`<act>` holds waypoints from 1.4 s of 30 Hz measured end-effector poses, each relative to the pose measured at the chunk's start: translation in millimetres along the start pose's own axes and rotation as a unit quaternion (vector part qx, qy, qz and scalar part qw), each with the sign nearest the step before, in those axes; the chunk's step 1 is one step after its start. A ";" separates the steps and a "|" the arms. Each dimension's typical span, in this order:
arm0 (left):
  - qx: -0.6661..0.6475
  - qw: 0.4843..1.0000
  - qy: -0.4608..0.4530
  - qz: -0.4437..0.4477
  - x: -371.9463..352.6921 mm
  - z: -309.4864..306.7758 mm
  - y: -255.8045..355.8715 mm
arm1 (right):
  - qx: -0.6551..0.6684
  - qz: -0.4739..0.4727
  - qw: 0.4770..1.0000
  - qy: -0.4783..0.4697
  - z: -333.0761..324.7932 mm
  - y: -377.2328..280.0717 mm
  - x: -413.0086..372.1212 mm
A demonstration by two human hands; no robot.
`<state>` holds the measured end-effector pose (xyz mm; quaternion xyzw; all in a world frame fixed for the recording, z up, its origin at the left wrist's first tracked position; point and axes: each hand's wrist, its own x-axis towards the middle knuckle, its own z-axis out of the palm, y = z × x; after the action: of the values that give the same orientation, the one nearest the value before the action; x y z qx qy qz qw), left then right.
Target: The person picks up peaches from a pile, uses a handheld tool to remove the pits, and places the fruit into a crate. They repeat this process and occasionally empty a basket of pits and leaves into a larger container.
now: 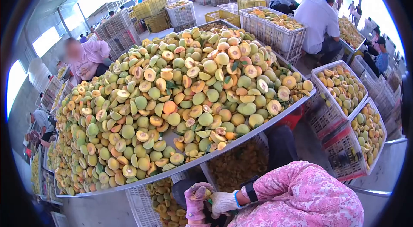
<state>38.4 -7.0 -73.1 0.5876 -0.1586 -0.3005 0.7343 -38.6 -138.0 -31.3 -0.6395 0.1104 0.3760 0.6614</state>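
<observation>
The left hand [195, 201], in a pink glove, is curling its fingers at the bottom centre of the frame, and the right hand [224, 203], in a white knit glove, is meeting it just to the right. Between them a small yellowish piece [208, 193] is showing, apparently fruit. Both hands are looking nearly closed around it, but how firmly each is gripping cannot be told. Gloved fingers are covering most of the piece, so its direction and long axis are staying unreadable; a greenish bit beside it is too small to identify. The lower frame edge is cutting off the left forearm, while a pink floral sleeve [303, 197] is filling the lower right.

Below the hands, a white crate [138, 206] is holding yellow-green fruit, partly hidden by a dark-clad leg. Above, a shadowed crate [209, 176] is containing brownish pieces under the table [232, 146], which is bearing a great heap of fruit [189, 85], many halved with cut faces showing. At right, two crates of fruit [344, 87] are standing side by side; at upper right, another filled crate [275, 40] is standing near a seated person [318, 23].
</observation>
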 end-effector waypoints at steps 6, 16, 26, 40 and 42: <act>-0.072 0.994 0.017 -0.081 -0.1 15.6 23.0 | 0.061 -0.010 0.998 -0.021 -0.9 -15.5 -9.4; -0.090 0.990 0.052 -0.094 11.6 14.1 31.0 | 0.075 0.009 0.997 -0.019 -4.1 -34.3 -10.8; -0.020 0.989 -0.036 -0.140 22.6 22.4 22.4 | 0.036 0.035 0.996 -0.074 -26.8 -26.2 -23.3; -0.092 0.985 -0.015 -0.143 -6.0 26.9 6.2 | 0.184 0.009 0.976 -0.119 -8.5 25.7 -16.7; -0.080 0.990 -0.033 -0.114 -8.3 30.3 10.4 | 0.183 0.001 0.975 -0.126 -4.6 29.1 -17.9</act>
<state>16.9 -23.8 -54.3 0.5307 -0.0897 -0.4131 0.7346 -68.1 -151.6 -43.0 -0.4545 0.0939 0.4277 0.7757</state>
